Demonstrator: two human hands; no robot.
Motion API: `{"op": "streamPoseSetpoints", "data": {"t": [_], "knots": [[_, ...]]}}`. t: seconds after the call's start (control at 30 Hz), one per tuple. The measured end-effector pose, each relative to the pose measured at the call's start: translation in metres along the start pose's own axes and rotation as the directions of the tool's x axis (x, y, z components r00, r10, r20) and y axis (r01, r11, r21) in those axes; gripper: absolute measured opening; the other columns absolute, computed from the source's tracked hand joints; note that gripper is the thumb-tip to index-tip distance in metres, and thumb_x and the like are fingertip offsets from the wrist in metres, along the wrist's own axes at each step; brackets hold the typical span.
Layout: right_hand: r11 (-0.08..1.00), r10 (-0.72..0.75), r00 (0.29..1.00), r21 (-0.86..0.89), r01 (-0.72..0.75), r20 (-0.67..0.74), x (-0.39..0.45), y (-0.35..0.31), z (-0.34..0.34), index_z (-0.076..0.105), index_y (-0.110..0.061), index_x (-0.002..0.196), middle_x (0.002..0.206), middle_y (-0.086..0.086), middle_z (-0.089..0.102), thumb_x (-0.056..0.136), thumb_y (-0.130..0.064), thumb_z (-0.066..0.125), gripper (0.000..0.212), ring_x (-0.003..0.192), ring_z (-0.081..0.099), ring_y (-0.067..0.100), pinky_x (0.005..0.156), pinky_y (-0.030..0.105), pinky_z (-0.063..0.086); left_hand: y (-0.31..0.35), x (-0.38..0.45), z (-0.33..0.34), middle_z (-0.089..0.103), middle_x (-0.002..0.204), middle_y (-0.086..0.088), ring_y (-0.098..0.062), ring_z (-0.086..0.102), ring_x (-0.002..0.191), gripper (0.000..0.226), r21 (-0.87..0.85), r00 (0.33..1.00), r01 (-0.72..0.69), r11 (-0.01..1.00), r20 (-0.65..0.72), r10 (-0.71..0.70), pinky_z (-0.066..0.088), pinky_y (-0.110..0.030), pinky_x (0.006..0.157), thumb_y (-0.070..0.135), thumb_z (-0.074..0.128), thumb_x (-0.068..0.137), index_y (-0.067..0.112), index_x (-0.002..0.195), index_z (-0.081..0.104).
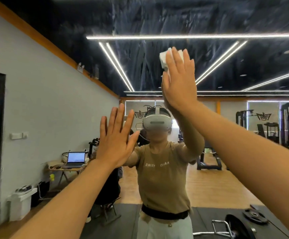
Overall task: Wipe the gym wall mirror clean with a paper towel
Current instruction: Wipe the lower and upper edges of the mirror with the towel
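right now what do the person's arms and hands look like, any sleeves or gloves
Both arms are bare as far as the view shows: no sleeves, gloves, watch, or rings on the left hand or the right hand. The reflection in the mirror shows a short-sleeved tan t-shirt.

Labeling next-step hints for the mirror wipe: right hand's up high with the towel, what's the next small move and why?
Probably drag the right hand sideways or down across the mirror, keeping the paper towel flat on the glass. The open palm presses the towel high up, and smeary streaks show around and above it. The left hand lies flat and open lower down, seemingly bracing, so it can stay put.
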State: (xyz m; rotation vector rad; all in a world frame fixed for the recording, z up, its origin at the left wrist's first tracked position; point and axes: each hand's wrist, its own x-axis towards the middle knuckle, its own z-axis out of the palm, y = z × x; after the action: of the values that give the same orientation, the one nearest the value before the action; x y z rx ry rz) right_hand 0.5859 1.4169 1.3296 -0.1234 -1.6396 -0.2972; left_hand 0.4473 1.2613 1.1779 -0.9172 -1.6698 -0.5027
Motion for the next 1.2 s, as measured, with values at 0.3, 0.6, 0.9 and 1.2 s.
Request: {"op": "streamPoseSetpoints", "data": {"t": [0.3, 0.6, 0.9, 1.2], "knots": [[0.948, -0.319, 0.932, 0.065, 0.312, 0.170, -0.161, -0.004, 0.004, 0.029, -0.012, 0.156, 0.163, 0.010, 0.026, 0.104, -0.027, 0.039, 0.055, 0.152, 0.015, 0.034, 0.120, 0.057, 0.020, -0.002, 0.000, -0.002, -0.017, 0.167, -0.006, -0.021, -0.018, 0.153, 0.070, -0.012, 0.999, -0.023, 1.000, 0.024, 0.023, -0.017, -0.042, 0.121, 0.057, 0.015, 0.103, 0.031, 0.156, -0.021], [0.736, -0.609, 0.714, -0.090, 0.671, 0.345, -0.082, 0.013, -0.008, 0.030, -0.015, 0.155, 0.162, 0.010, 0.027, 0.104, -0.032, 0.034, 0.054, 0.150, 0.020, 0.033, 0.125, 0.043, 0.007, -0.005, -0.001, 0.001, -0.025, 0.165, -0.003, -0.022, -0.019, 0.153, 0.069, -0.042, 0.999, -0.035, 0.999, 0.031, 0.036, -0.013, -0.046, 0.121, 0.058, 0.013, 0.103, 0.030, 0.156, -0.021], [0.993, 0.061, 0.997, -0.102, -0.056, 0.053, 0.072, -0.027, 0.010, 0.025, -0.009, 0.156, 0.164, 0.012, 0.021, 0.107, -0.026, 0.029, 0.052, 0.152, 0.011, 0.038, 0.125, 0.048, 0.005, -0.003, -0.003, 0.002, -0.024, 0.165, -0.002, -0.022, -0.019, 0.153, 0.066, -0.040, 1.000, -0.007, 0.999, 0.026, 0.008, -0.013, -0.047, 0.120, 0.058, 0.004, 0.103, 0.029, 0.159, -0.014], [0.966, -0.258, 0.959, 0.039, 0.255, 0.120, -0.089, -0.053, 0.027, 0.035, -0.012, 0.153, 0.161, 0.009, 0.029, 0.104, -0.024, 0.042, 0.051, 0.151, 0.019, 0.035, 0.124, 0.041, 0.013, -0.006, -0.003, -0.005, -0.026, 0.165, 0.001, -0.018, -0.022, 0.152, 0.066, -0.089, 0.997, -0.047, 0.995, 0.061, 0.053, -0.017, -0.042, 0.120, 0.059, 0.008, 0.102, 0.033, 0.156, -0.020]]}}
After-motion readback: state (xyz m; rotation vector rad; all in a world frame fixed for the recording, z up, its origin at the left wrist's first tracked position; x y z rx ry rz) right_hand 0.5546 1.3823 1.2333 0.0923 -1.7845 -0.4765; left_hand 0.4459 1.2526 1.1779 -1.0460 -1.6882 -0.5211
